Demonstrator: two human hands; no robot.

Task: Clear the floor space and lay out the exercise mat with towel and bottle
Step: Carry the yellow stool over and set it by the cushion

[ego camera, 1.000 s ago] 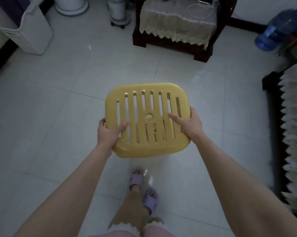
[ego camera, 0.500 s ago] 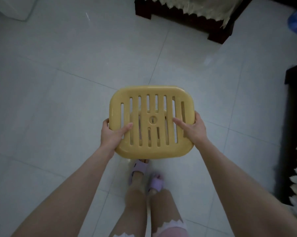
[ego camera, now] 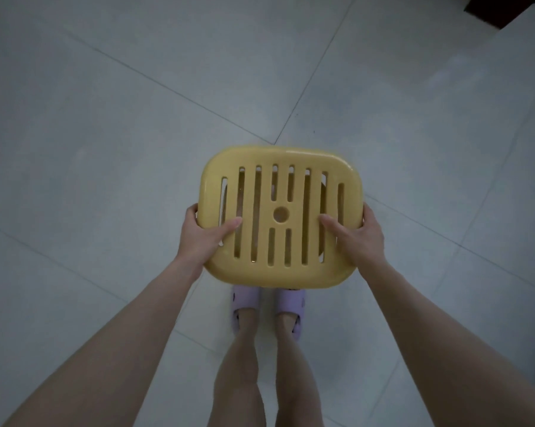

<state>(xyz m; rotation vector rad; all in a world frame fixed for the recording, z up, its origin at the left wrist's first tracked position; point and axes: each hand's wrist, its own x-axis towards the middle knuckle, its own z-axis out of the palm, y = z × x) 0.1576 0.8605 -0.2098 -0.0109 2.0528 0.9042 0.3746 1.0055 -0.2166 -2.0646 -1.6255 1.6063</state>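
Observation:
A yellow plastic stool [ego camera: 280, 272] with a slotted seat and a round centre hole is held in front of me, seat facing up, above the floor. My left hand [ego camera: 200, 237] grips its left edge, thumb lying on the seat and fingers curled under the rim. My right hand [ego camera: 360, 238] grips the right edge the same way. No mat, towel or bottle is in view.
Pale grey tiled floor [ego camera: 106, 149] spreads all around. My two feet in lilac slippers [ego camera: 267, 306] stand directly below the stool. A corner of dark wooden furniture [ego camera: 506, 9] shows at the top right.
The view has tilted down, so the furniture, white bin and blue bottle have left the frame. The stool stays in both hands and now hangs closer above my feet, which stand side by side.

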